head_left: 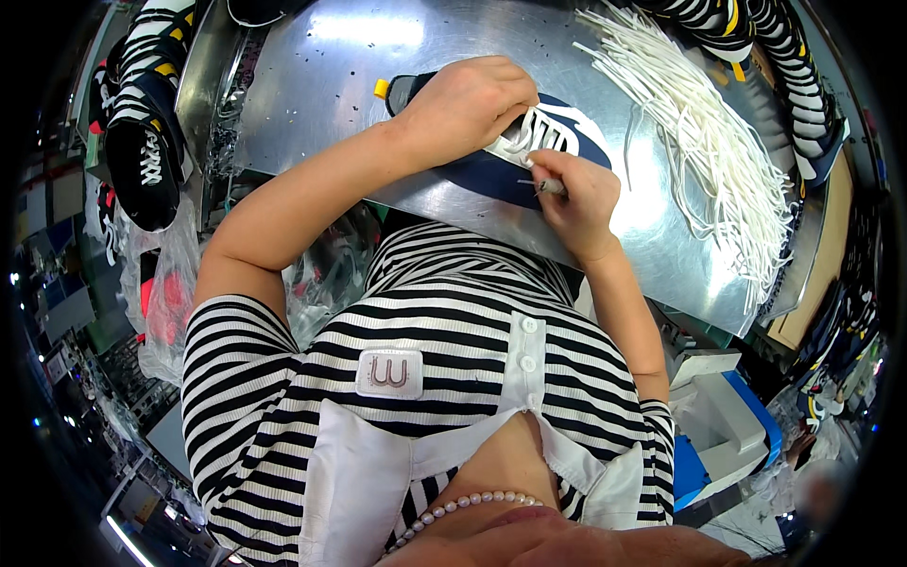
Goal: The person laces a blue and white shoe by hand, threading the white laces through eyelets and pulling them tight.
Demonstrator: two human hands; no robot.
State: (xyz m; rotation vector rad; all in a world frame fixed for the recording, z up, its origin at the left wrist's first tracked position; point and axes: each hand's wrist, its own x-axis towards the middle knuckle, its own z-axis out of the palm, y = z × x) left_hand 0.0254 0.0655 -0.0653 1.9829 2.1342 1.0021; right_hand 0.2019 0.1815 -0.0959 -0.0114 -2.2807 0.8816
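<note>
A navy sneaker (482,181) lies on its side-to-side length across the metal tabletop, its toe to the right and its yellow heel tab (381,89) to the left. A white shoelace (554,135) runs in rows through its eyelets. My left hand (468,102) is over the shoe's opening, thumb and fingers pinched at the upper end of the lacing. At the lower side of the lacing, my right hand (578,197) pinches close to the lace. In its curled fingers sits a small tool (551,187) with a pale handle and thin metal tip, partly hidden.
A big heap of loose white laces (704,142) covers the tabletop's right side. Stacked laced shoes (146,142) line the far left, and more shoes (803,104) stand at the far right. A blue-and-white box (723,430) is below right. Small dark scraps dot the metal tabletop (302,104).
</note>
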